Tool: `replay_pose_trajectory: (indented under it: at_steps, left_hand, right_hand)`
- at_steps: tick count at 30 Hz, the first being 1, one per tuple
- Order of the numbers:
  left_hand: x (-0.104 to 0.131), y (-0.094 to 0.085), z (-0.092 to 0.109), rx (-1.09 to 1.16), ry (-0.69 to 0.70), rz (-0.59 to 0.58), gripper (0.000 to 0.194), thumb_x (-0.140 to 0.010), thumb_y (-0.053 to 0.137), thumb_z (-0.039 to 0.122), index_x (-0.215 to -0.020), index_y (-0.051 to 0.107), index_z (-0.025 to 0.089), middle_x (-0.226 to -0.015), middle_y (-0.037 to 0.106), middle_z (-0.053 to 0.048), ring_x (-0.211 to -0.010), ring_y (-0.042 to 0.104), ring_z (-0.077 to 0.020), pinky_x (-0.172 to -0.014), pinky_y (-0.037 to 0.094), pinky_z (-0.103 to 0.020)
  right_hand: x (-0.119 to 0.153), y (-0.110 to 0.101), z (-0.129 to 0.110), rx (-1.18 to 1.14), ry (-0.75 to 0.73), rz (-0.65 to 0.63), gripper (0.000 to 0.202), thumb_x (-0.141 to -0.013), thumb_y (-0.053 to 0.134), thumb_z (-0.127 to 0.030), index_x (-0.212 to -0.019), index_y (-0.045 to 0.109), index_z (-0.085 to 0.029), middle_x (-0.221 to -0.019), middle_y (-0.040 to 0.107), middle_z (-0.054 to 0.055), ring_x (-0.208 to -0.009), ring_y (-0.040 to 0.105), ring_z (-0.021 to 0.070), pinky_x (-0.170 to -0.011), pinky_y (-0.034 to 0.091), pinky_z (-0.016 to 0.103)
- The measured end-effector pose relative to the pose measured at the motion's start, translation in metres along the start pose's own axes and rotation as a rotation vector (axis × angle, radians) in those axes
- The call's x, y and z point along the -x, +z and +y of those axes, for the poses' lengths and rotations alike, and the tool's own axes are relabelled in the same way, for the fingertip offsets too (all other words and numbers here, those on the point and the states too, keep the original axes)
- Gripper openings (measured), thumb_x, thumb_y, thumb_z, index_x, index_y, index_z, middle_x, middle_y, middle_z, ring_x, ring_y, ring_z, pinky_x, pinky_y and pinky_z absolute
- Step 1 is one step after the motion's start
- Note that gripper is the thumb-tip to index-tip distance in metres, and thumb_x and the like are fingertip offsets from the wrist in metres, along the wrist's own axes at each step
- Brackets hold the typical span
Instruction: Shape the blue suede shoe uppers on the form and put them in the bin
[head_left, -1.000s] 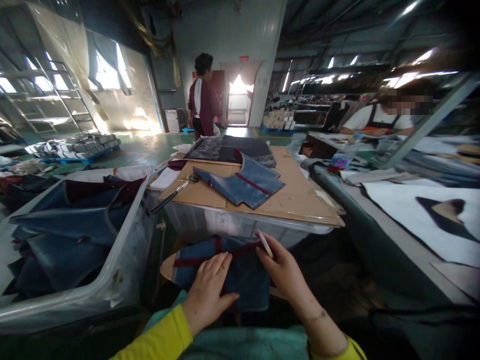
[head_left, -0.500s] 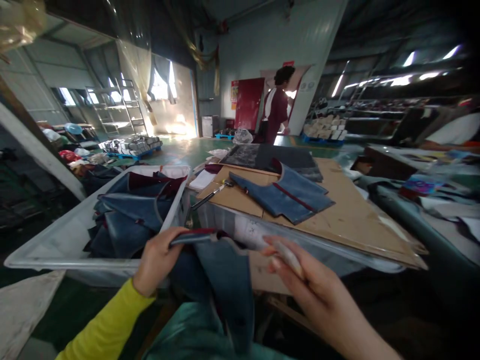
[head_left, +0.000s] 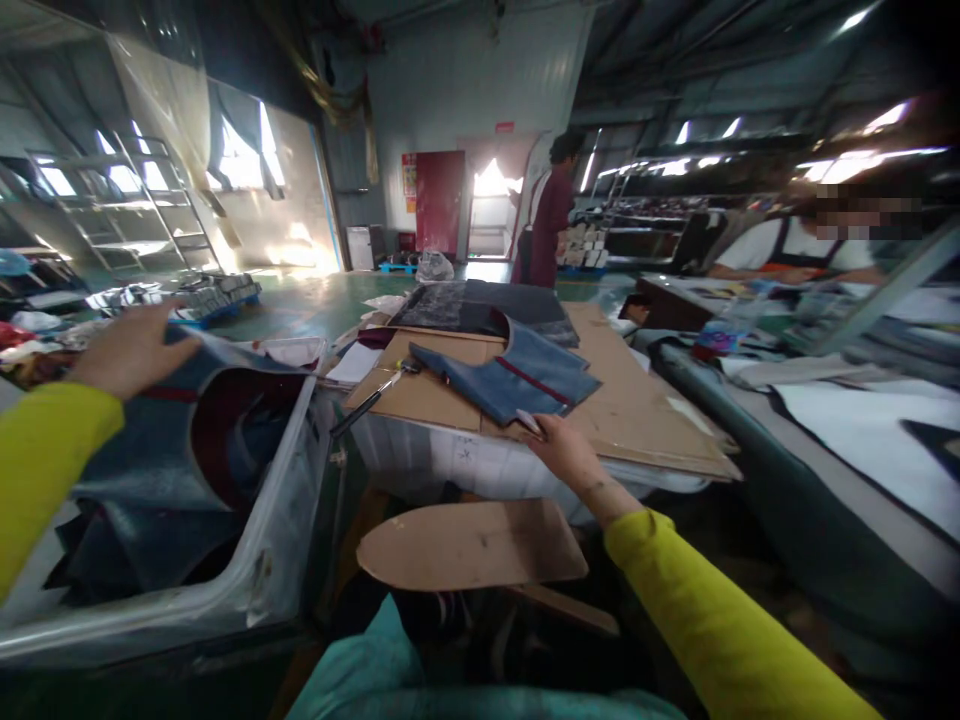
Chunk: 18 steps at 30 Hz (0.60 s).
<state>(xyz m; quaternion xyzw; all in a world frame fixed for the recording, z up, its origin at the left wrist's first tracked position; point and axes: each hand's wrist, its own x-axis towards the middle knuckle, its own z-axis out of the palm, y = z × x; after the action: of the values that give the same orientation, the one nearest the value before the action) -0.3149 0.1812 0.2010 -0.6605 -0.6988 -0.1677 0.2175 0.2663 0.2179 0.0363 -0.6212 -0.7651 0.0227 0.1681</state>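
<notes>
My left hand (head_left: 139,350) is over the bin at left, thumb and fingers closed at the upper edge of a blue leather piece (head_left: 161,430) with dark red strips. That piece arches over other blue pieces in the white plastic bin (head_left: 274,540). My right hand (head_left: 562,450) grips a small pale-handled tool (head_left: 529,422); the tool's working end cannot be made out. Fingers and tool are at the near edge of another blue leather piece (head_left: 517,370), which lies flat on a cardboard sheet (head_left: 637,420). In front of me is a brown board (head_left: 472,545) with a rounded left end.
A black-handled tool (head_left: 367,405) lies at the cardboard's left edge. Behind it are white paper (head_left: 355,362) and a dark sheet (head_left: 465,300). A person in dark red (head_left: 544,225) stands beyond. Another person (head_left: 795,245) is at the cluttered table on the right.
My left hand has carried its leather piece left and over the bin, uncovering the brown board. My right hand has reached forward to the piece on the cardboard. The view has turned right.
</notes>
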Motion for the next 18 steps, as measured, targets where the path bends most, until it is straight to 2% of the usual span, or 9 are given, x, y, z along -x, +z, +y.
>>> replay_pose_trajectory:
  at_steps: [3, 5, 7, 9, 11, 13, 16, 18]
  left_hand:
    - [0.05, 0.048, 0.098, 0.254, 0.208, -0.135, 0.055, -0.084, 0.045, 0.045, -0.13, 0.043, 0.016, -0.131, 0.05, -0.013, -0.121, 0.046, -0.0323, -0.104, 0.035, -0.047]
    - [0.083, 0.072, 0.156, 0.318, 0.314, -0.206, 0.049, -0.084, 0.047, 0.042, -0.127, 0.047, 0.019, -0.128, 0.053, -0.009, -0.12, 0.048, -0.0263, -0.104, 0.038, -0.041]
    - [0.107, 0.089, 0.197, 0.435, 0.401, -0.3, 0.047, -0.087, 0.045, 0.035, -0.132, 0.042, 0.02, -0.133, 0.049, -0.009, -0.125, 0.044, -0.0231, -0.106, 0.036, -0.04]
    - [0.119, 0.099, 0.222, 0.494, 0.455, -0.348, 0.047, -0.088, 0.045, 0.03, -0.134, 0.041, 0.022, -0.135, 0.048, -0.008, -0.126, 0.042, -0.0217, -0.106, 0.035, -0.04]
    - [0.119, 0.102, 0.238, 0.515, 0.489, -0.364, 0.046, -0.087, 0.047, 0.027, -0.133, 0.042, 0.023, -0.134, 0.048, -0.008, -0.125, 0.043, -0.0213, -0.106, 0.035, -0.041]
    - [0.112, 0.096, 0.254, 0.525, 0.514, -0.349, 0.047, -0.087, 0.048, 0.025, -0.133, 0.042, 0.022, -0.134, 0.048, -0.008, -0.125, 0.043, -0.0213, -0.107, 0.034, -0.041]
    - [0.094, 0.071, 0.292, 0.542, 0.541, -0.247, 0.049, -0.086, 0.049, 0.022, -0.134, 0.04, 0.022, -0.138, 0.043, -0.009, -0.127, 0.04, -0.0224, -0.107, 0.033, -0.041]
    - [0.083, 0.047, 0.327, 0.556, 0.587, -0.136, 0.054, -0.085, 0.051, 0.02, -0.136, 0.036, 0.022, -0.142, 0.039, -0.01, -0.131, 0.035, -0.023, -0.108, 0.03, -0.042]
  right_hand:
    - [-0.028, 0.019, -0.022, 0.047, -0.018, 0.006, 0.026, -0.083, 0.053, -0.033, -0.101, 0.059, -0.015, -0.105, 0.06, 0.011, -0.1, 0.054, 0.0211, -0.086, 0.038, 0.027]
    - [-0.043, 0.03, -0.032, 0.074, -0.008, -0.005, 0.022, -0.083, 0.054, -0.029, -0.1, 0.059, -0.015, -0.107, 0.059, 0.012, -0.105, 0.051, 0.0218, -0.088, 0.036, 0.027]
    - [-0.054, 0.034, -0.032, 0.094, 0.03, -0.019, 0.017, -0.084, 0.05, -0.022, -0.096, 0.06, -0.015, -0.105, 0.06, 0.012, -0.102, 0.053, 0.0208, -0.085, 0.037, 0.027]
    - [-0.06, 0.029, -0.022, 0.108, 0.095, -0.028, 0.016, -0.085, 0.046, -0.017, -0.093, 0.06, -0.014, -0.098, 0.063, 0.012, -0.094, 0.057, 0.0191, -0.079, 0.038, 0.026]
    - [-0.062, 0.013, -0.004, 0.121, 0.173, -0.015, 0.018, -0.085, 0.043, -0.017, -0.092, 0.06, -0.014, -0.092, 0.065, 0.011, -0.083, 0.06, 0.0179, -0.07, 0.038, 0.025]
    - [-0.057, -0.015, 0.016, 0.136, 0.237, 0.02, 0.02, -0.086, 0.041, -0.02, -0.092, 0.059, -0.014, -0.088, 0.065, 0.011, -0.077, 0.061, 0.0179, -0.063, 0.036, 0.025]
    - [-0.033, -0.061, 0.033, 0.16, 0.255, 0.081, 0.021, -0.087, 0.039, -0.025, -0.091, 0.058, -0.017, -0.086, 0.065, 0.009, -0.076, 0.06, 0.0186, -0.059, 0.033, 0.025]
    - [-0.008, -0.086, 0.028, 0.155, 0.148, 0.131, 0.018, -0.086, 0.04, -0.025, -0.089, 0.057, -0.019, -0.084, 0.064, 0.007, -0.077, 0.06, 0.0184, -0.061, 0.034, 0.025]
